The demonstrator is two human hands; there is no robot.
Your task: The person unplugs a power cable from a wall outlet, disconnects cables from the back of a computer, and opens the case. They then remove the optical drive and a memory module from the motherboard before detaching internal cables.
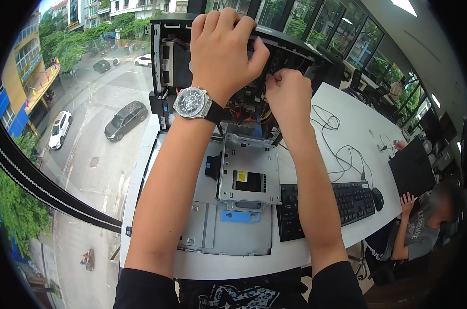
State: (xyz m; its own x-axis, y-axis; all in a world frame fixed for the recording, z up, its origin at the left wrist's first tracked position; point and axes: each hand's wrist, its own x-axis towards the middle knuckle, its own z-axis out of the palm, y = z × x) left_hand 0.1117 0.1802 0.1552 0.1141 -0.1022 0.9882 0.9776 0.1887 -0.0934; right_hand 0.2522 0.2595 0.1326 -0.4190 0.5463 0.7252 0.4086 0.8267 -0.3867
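Note:
An open computer case [164, 110] stands upright at the far side of the table, with cables and boards inside. My left hand [226, 49], with a watch [192, 102] on its wrist, has its fingers curled over the top edge of the case. Beside it, my right hand [289, 95] reaches into the opening with its fingers pinched together; what they hold, if anything, is hidden. Below the opening lies a metal drive bracket [249, 154] with a blue latch [240, 216] by its lower edge, over a flat metal side panel [244, 239].
A black keyboard [354, 200] and a mouse [377, 199] lie on the white table [341, 110], right of my arms. Loose thin cables [329, 123] spread behind them. Another person [424, 226] sits at the right with a dark laptop [411, 167]. A window borders the left.

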